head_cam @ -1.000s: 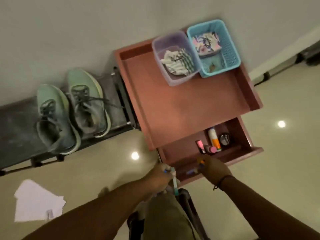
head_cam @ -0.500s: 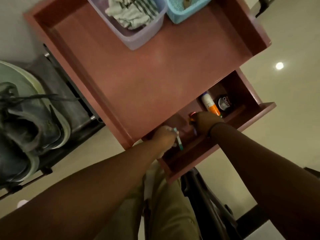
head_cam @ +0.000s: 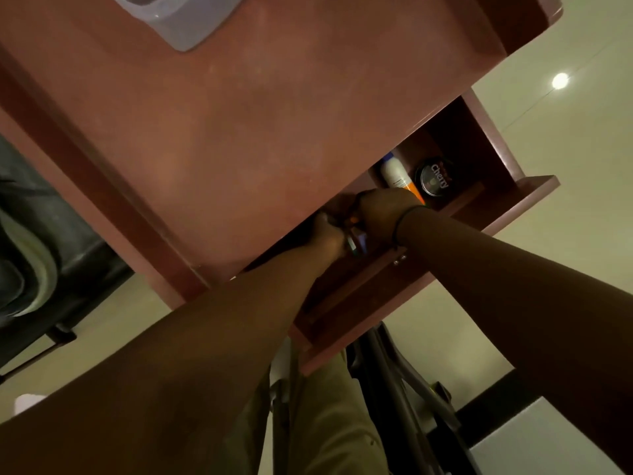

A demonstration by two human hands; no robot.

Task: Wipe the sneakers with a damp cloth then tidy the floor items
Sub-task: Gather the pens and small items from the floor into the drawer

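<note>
Both my hands reach into the open drawer point(head_cam: 404, 269) of a red-brown cabinet point(head_cam: 239, 114). My left hand point(head_cam: 329, 234) is curled round some pens point(head_cam: 356, 243), whose teal and blue ends stick out beside it. My right hand point(head_cam: 380, 207) is curled just beyond, with an orange bit at its fingers; its hold is partly hidden under the cabinet top. One pale green sneaker point(head_cam: 30, 269) shows at the left edge on a dark shoe rack.
A white and orange bottle point(head_cam: 397, 174) and a round black polish tin point(head_cam: 435, 181) lie at the drawer's far end. A lilac basket point(head_cam: 181, 18) stands on the cabinet top. A dark folding chair point(head_cam: 394, 389) frame is below me. The floor is glossy beige tile.
My head has come much closer to the cabinet. Both hands have gone deeper into the drawer with the pens, and have drawn close together.
</note>
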